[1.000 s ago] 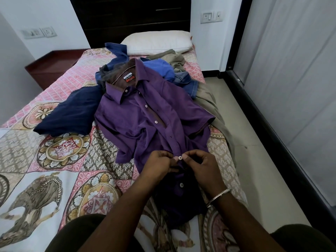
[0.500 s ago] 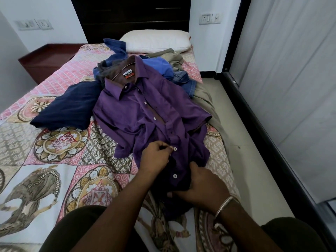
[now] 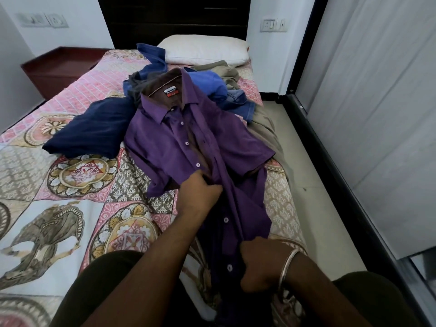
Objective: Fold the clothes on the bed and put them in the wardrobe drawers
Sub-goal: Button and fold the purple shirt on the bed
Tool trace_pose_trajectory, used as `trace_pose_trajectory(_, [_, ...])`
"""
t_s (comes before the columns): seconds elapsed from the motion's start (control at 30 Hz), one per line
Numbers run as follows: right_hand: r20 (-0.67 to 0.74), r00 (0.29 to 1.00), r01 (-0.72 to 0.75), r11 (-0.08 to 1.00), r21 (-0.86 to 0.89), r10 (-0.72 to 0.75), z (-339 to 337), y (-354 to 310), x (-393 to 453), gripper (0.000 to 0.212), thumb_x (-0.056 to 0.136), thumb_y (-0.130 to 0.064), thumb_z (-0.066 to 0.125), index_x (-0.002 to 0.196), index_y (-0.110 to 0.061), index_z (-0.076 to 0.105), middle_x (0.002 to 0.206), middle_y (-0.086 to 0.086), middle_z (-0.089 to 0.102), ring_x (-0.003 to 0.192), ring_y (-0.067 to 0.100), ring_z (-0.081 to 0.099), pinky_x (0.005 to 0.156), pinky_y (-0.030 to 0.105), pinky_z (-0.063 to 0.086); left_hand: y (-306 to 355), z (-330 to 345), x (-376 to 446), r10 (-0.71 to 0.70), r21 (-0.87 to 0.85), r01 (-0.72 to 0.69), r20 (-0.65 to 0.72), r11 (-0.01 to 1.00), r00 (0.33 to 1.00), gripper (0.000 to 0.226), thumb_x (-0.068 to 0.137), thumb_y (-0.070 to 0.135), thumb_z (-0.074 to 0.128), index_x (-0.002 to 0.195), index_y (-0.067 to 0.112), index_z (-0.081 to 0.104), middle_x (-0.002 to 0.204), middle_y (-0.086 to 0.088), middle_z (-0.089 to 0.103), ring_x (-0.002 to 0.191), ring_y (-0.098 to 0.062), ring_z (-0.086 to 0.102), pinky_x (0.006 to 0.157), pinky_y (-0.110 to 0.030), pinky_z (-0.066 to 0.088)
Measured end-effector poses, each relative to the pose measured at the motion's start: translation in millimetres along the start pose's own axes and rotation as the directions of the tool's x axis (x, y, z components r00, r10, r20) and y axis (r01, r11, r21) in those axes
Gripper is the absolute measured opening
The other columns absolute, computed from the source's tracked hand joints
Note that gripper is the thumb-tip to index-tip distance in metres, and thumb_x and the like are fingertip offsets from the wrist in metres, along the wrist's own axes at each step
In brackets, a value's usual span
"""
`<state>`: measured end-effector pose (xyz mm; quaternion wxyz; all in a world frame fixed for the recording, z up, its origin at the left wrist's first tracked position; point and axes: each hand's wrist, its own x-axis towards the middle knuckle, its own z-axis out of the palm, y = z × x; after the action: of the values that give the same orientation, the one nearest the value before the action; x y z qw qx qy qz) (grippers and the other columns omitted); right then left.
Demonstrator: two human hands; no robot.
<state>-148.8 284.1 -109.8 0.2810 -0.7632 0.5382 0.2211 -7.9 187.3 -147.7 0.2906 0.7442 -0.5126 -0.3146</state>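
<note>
Nearest, the right hand (image 3: 264,265) w/ a metal bangle (image 3: 286,267) on its wrist has fingers curled round the lower front edge of the purple shirt (image 3: 212,147), clamped on the cloth close to the hem. Just left of that grip sit two white buttons on the placket. Up and left from it, the left hand (image 3: 200,188) is closed on the shirt's front approx. mid-length, fingers tucked into the fabric by the opening; another button shows just above this grip. The shirt lies face-up on the patterned bedspread (image 3: 70,208), collar and label at the far end, upper part open. Left of the left-hand grip lies a navy garment (image 3: 89,131). Beyond the collar: a heap of blue clothes (image 3: 207,83) & khaki ones, then a white pillow (image 3: 205,51) vs. the dark headboard (image 3: 174,17).
</note>
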Motion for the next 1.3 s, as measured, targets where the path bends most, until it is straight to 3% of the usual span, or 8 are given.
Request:
trace_pose_trajectory(0.27, [-0.170,0.985,0.102,0.927,0.361,-0.042,-4,28,17,0.063,0.065,-0.075,0.062,0.107,-0.030,0.068,0.107,-0.002,0.071,0.101,0.015,0.064,0.085,0.029,0.050,-6,-5,4,-0.044,0.102,0.040,0.032,0.994,0.999,0.031,0.080,0.017,0.059,0.109,0.012,0.070,0.113,-0.019,0.069,0.107,-0.035,0.064,0.087,-0.036,0.053])
trace_pose_trajectory(0.47, [-0.228,0.952,0.297,0.813,0.501,-0.207,-32,52,16,0.035,0.073,-0.043,0.081,0.075,-0.015,0.059,0.067,-0.007,0.056,0.065,0.007,0.051,0.066,0.030,0.040,-9,-4,10,-0.055,0.133,0.045,0.074,0.990,0.996,0.031,0.068,0.029,0.082,0.097,0.021,0.072,0.103,-0.007,0.073,0.100,-0.027,0.068,0.085,-0.036,0.056])
trace_pose_trajectory(0.6, [-0.701,0.713,0.469,0.728,0.499,0.021,-31,45,38,0.042,0.075,-0.051,0.070,0.064,-0.014,0.056,0.055,-0.004,0.050,0.054,0.006,0.046,0.057,0.025,0.037,-10,-2,11,-0.028,0.184,0.014,0.073,0.983,0.997,0.032,0.068,0.029,0.079,0.098,0.023,0.070,0.103,-0.006,0.072,0.100,-0.028,0.067,0.083,-0.036,0.056])
trace_pose_trajectory(0.7, [-0.830,0.538,0.418,0.807,0.417,0.150,-22,30,62,0.025,0.075,-0.033,0.080,0.070,-0.017,0.062,0.057,-0.005,0.060,0.055,0.007,0.056,0.054,0.019,0.043,-11,-3,12,-0.005,0.226,-0.010,0.067,0.974,0.998,0.031,0.071,0.023,0.076,0.101,0.025,0.070,0.105,-0.007,0.071,0.101,-0.028,0.067,0.082,-0.034,0.055])
trace_pose_trajectory(0.83, [-0.781,0.608,0.258,0.895,0.362,0.141,8,26,97,0.034,0.067,-0.047,0.080,0.078,-0.019,0.063,0.071,-0.003,0.065,0.069,0.016,0.064,0.063,0.035,0.051,-12,-5,11,0.003,0.298,-0.017,0.048,0.954,0.999,0.029,0.073,0.018,0.074,0.101,0.024,0.070,0.103,-0.007,0.070,0.098,-0.029,0.067,0.081,-0.036,0.055])
trace_pose_trajectory(1.0, [-0.787,0.549,0.262,0.837,0.481,0.281,15,33,103,0.013,0.075,-0.029,0.075,0.077,-0.018,0.068,0.068,-0.004,0.068,0.067,0.013,0.065,0.063,0.028,0.050,-11,-7,10,-0.035,0.346,0.019,0.040,0.938,0.999,0.028,0.072,0.021,0.077,0.098,0.027,0.069,0.101,-0.004,0.069,0.094,-0.028,0.067,0.080,-0.039,0.056])
trace_pose_trajectory(1.13, [-0.707,0.601,0.349,0.674,0.651,0.372,9,40,102,0.008,0.079,-0.022,0.079,0.074,-0.019,0.073,0.062,-0.007,0.069,0.060,0.002,0.064,0.056,0.010,0.044,-9,-6,9,-0.008,0.328,-0.011,0.055,0.945,0.998,0.021,0.072,0.018,0.070,0.091,0.025,0.068,0.098,-0.003,0.069,0.092,-0.027,0.067,0.078,-0.035,0.055])
trace_pose_trajectory(1.3, [-0.597,0.663,0.479,0.356,0.802,0.453,8,48,107,0.017,0.080,-0.008,0.077,0.068,-0.020,0.072,0.061,-0.001,0.069,0.056,0.010,0.062,0.062,0.029,0.049,-6,-2,10,0.006,0.178,-0.018,0.063,0.984,0.998,0.019,0.075,0.040,0.072,0.078,0.022,0.068,0.082,0.001,0.071,0.085,-0.022,0.068,0.073,-0.030,0.052])
